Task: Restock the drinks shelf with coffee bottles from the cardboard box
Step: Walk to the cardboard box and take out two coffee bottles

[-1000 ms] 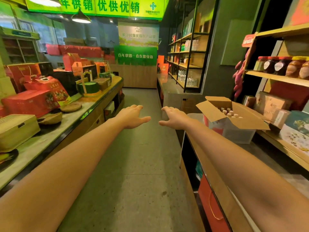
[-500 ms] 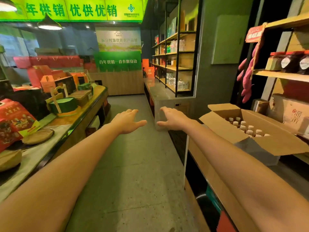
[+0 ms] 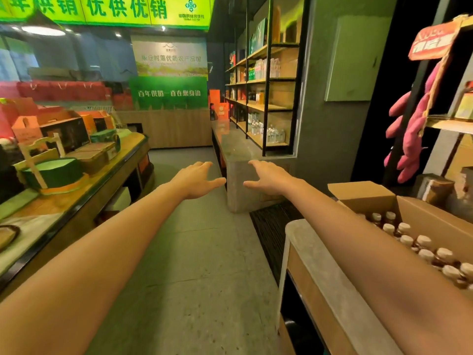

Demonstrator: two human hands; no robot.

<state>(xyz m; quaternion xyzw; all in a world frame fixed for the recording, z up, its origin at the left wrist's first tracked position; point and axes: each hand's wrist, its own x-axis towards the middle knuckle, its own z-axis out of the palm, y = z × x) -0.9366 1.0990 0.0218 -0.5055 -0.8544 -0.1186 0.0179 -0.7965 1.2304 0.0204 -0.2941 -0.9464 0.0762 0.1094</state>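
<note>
Your left hand (image 3: 197, 179) and right hand (image 3: 268, 176) extend spread and empty, ready to grasp coffee bottles (image 3: 425, 248) in the cardboard box (image 3: 432, 213).

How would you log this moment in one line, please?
left hand: open, empty | right hand: open, empty | cardboard box: open, coffee bottles inside | stage: nothing picked yet

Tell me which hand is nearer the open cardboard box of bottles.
The right hand, on the side of the cardboard box; the left hand hovers further off, toward the gift counter. Both hold nothing.
</note>
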